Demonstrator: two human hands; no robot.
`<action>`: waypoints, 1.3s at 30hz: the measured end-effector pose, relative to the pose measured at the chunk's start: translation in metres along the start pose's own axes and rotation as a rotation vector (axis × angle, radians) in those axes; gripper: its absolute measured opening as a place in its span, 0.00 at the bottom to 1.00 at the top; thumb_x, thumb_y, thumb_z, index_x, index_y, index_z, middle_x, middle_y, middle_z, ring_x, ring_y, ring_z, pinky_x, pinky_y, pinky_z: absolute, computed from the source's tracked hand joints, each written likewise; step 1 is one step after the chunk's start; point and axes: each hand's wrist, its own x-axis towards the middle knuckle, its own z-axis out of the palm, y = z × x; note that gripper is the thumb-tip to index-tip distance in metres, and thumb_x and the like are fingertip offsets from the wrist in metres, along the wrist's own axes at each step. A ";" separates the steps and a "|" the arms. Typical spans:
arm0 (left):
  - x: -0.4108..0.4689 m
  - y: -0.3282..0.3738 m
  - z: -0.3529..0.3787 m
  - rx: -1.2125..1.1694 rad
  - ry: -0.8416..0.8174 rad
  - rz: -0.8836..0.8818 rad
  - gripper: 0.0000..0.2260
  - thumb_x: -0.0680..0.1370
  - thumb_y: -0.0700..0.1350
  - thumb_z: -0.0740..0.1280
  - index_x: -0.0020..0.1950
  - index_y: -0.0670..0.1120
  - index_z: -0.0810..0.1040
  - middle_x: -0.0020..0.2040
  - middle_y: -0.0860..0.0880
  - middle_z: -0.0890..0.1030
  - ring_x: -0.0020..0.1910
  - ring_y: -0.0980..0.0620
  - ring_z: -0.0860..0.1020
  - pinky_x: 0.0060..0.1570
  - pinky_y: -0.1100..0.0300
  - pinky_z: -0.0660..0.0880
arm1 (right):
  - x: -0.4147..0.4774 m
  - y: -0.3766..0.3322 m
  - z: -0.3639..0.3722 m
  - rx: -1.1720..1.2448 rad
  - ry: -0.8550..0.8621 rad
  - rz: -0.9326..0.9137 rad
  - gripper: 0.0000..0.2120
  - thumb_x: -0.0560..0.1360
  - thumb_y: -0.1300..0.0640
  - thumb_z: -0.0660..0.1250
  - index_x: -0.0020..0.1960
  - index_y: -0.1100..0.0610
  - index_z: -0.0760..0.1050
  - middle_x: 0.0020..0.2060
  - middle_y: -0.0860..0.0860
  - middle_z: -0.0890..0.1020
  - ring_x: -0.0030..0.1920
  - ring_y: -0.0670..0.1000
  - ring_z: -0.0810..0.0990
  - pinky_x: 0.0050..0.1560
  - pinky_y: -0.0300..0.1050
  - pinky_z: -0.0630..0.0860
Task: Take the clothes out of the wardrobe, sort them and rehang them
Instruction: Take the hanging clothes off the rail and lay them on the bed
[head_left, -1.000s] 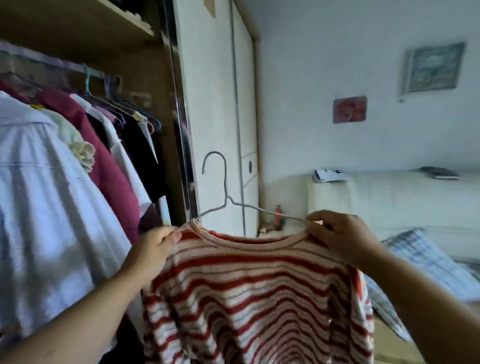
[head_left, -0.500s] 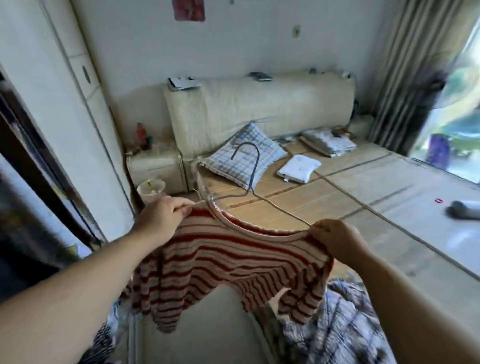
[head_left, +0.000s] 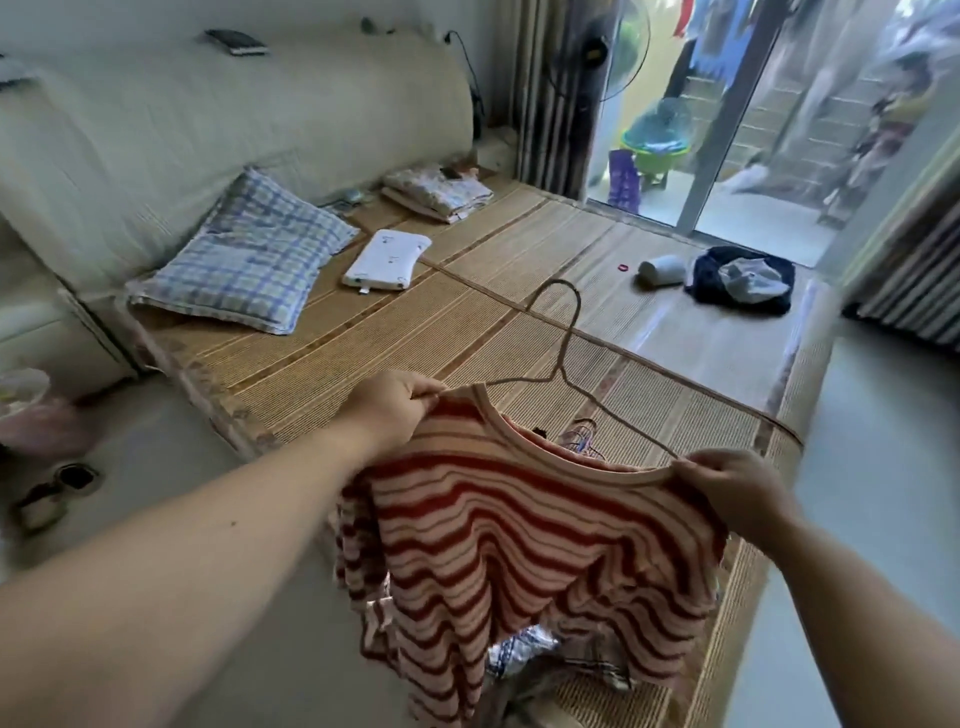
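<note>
Left hand (head_left: 389, 402) and right hand (head_left: 737, 480) each pinch a shoulder of the striped top (head_left: 519, 540), hanger (head_left: 563, 358) inside, held over the bed (head_left: 363, 332) near the pillow (head_left: 249, 260).

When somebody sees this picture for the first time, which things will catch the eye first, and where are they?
First, the red-and-cream striped top in the lower centre, on a wire hanger, gripped at its shoulders by the left hand and the right hand. Behind it stretches a woven bed mat, with a blue plaid pillow at the left and a dark heap of clothes at the far right.
</note>
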 end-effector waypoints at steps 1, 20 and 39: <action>0.013 0.005 0.014 0.018 -0.028 -0.004 0.10 0.78 0.46 0.65 0.58 0.51 0.81 0.58 0.52 0.81 0.59 0.52 0.77 0.50 0.68 0.66 | 0.009 0.013 0.000 -0.004 -0.005 0.029 0.08 0.74 0.50 0.68 0.37 0.48 0.81 0.35 0.49 0.83 0.39 0.51 0.81 0.41 0.45 0.77; 0.177 -0.042 0.230 0.254 -0.322 -0.332 0.26 0.78 0.53 0.61 0.75 0.57 0.59 0.71 0.45 0.66 0.68 0.45 0.67 0.67 0.49 0.65 | 0.202 0.161 0.104 -0.193 -0.235 0.293 0.14 0.78 0.50 0.63 0.63 0.46 0.74 0.47 0.49 0.83 0.45 0.44 0.82 0.38 0.34 0.70; -0.046 -0.090 -0.079 0.332 0.240 -0.430 0.26 0.74 0.57 0.65 0.71 0.61 0.65 0.74 0.54 0.63 0.70 0.48 0.67 0.67 0.56 0.66 | 0.062 -0.302 0.194 -0.220 -0.503 -1.063 0.21 0.76 0.46 0.63 0.68 0.44 0.68 0.64 0.49 0.73 0.63 0.53 0.74 0.61 0.46 0.72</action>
